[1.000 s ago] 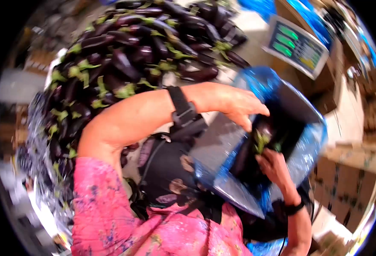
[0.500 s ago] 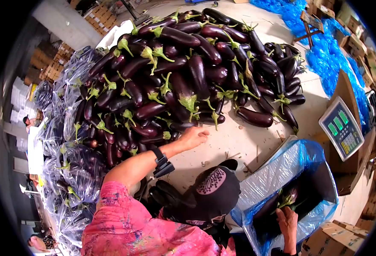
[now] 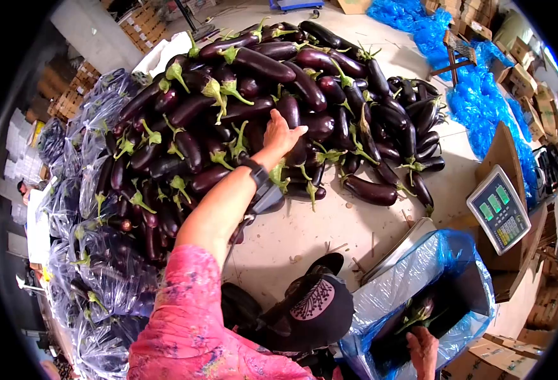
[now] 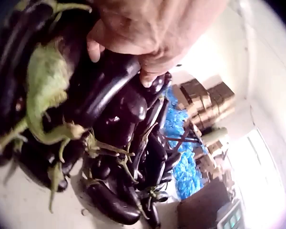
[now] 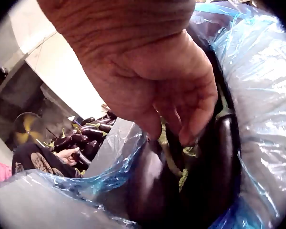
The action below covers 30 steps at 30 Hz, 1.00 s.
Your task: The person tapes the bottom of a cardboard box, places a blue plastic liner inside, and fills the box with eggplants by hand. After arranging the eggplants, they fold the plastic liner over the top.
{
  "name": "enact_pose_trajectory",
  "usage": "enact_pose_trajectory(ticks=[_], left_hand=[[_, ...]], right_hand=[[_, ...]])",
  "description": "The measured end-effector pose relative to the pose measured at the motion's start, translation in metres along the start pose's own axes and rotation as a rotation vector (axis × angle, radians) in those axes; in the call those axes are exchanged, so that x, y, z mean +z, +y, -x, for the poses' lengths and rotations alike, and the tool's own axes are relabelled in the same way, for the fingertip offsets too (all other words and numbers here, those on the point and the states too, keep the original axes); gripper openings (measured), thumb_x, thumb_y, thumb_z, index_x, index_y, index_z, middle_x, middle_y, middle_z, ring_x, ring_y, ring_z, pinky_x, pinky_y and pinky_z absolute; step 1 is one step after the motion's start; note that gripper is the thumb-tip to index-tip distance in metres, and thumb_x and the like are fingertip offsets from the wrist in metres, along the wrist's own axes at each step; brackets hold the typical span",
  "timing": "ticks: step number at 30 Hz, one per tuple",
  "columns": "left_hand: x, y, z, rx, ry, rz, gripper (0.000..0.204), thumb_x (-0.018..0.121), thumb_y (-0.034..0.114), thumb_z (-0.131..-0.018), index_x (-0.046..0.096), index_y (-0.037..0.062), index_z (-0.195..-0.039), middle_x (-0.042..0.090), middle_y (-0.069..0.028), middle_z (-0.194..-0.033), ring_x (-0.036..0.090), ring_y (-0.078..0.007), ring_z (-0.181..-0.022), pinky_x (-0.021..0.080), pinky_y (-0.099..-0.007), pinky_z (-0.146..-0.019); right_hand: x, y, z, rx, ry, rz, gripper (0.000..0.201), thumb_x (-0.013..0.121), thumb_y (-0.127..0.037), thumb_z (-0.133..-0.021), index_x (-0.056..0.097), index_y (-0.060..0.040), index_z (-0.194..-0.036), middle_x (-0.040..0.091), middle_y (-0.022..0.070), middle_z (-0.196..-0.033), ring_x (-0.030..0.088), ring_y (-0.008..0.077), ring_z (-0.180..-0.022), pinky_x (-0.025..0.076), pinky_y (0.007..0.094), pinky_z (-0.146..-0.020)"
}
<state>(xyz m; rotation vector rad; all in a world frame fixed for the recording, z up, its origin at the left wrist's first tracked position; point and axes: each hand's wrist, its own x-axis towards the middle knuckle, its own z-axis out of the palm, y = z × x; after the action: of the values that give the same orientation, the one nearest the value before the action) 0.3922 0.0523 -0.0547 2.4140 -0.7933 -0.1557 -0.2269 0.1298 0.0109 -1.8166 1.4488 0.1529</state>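
My left hand [image 3: 282,135] reaches over a big pile of dark purple eggplants [image 3: 247,66]. In the left wrist view its thumb and fingers straddle a glossy eggplant [image 4: 107,88], gripping it from above. At lower right, my right hand [image 3: 423,351] is down in a box [image 3: 386,288] lined with blue plastic film. Seen from the right wrist, its fingertips pinch at the green stem of an eggplant [image 5: 150,183]. Another eggplant [image 5: 224,157] lies along the film-covered wall beside it. The curled palm hides part of the box's contents.
A scale display [image 3: 499,209] with green digits stands right of the box, beside cardboard. Bagged eggplants [image 3: 108,253] line the left side. Blue plastic film [image 3: 462,107] lies at back right, near a wooden stool [image 3: 456,57]. My dark patterned trouser leg [image 3: 314,297] is between pile and box.
The view has swung from the box toward the pile. My left hand has moved from above the box, past the pile's near edge, onto an eggplant. The right hand stays in the box.
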Motion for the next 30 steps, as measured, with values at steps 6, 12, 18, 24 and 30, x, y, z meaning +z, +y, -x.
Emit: enact_pose_trajectory(ticks=[6,12,18,24,30], left_hand=[[0.008,0.017,-0.001,-0.176,-0.034,0.034,0.083,0.077,0.038,-0.068,0.038,0.0004,-0.130,0.064,-0.0290,-0.115,0.063,-0.0445,-0.108,0.051,-0.0474,-0.094],[-0.008,0.013,0.045,0.004,-0.318,0.144,0.090,0.077,0.042,-0.069,0.044,-0.0041,-0.138,0.057,-0.0297,-0.129,0.055,-0.0391,-0.124,0.043,-0.0429,-0.105],[0.040,0.017,-0.017,0.134,0.172,0.383,0.089,0.075,0.049,-0.082,0.039,-0.0076,-0.141,0.059,-0.0262,-0.123,0.060,-0.0323,-0.114,0.048,-0.0408,-0.097],[0.078,0.031,-0.132,-0.274,0.121,1.011,0.042,0.084,0.037,-0.077,0.064,0.0051,-0.096,0.063,-0.0040,-0.080,0.058,-0.0163,-0.058,0.043,-0.0315,-0.047],[0.014,0.006,-0.042,-0.136,-0.321,1.081,0.037,0.076,0.033,-0.083,0.066,0.0081,-0.109,0.068,-0.0064,-0.111,0.065,-0.0207,-0.099,0.051,-0.0391,-0.088]], right_hand=[[0.012,0.013,0.004,-0.106,0.040,-0.141,0.026,0.065,-0.019,-0.095,0.068,-0.0012,-0.114,0.067,0.0061,-0.083,0.058,0.0131,-0.068,0.048,0.0278,-0.062],[0.007,0.014,0.001,-0.067,0.042,-0.192,0.026,0.065,-0.018,-0.095,0.067,-0.0005,-0.114,0.068,0.0073,-0.084,0.058,0.0127,-0.069,0.049,0.0276,-0.063],[0.008,0.010,-0.003,-0.134,0.038,-0.131,0.025,0.063,-0.018,-0.096,0.066,-0.0002,-0.113,0.068,0.0093,-0.084,0.058,0.0156,-0.069,0.048,0.0290,-0.063],[0.011,0.003,0.004,0.116,0.038,-0.324,0.027,0.067,-0.010,-0.089,0.064,0.0067,-0.109,0.067,0.0099,-0.077,0.061,0.0134,-0.067,0.050,0.0279,-0.061],[-0.003,0.007,0.005,-0.093,0.223,-0.259,0.023,0.066,-0.012,-0.091,0.064,0.0048,-0.106,0.065,0.0221,-0.090,0.064,0.0358,-0.081,0.051,0.0388,-0.072]])
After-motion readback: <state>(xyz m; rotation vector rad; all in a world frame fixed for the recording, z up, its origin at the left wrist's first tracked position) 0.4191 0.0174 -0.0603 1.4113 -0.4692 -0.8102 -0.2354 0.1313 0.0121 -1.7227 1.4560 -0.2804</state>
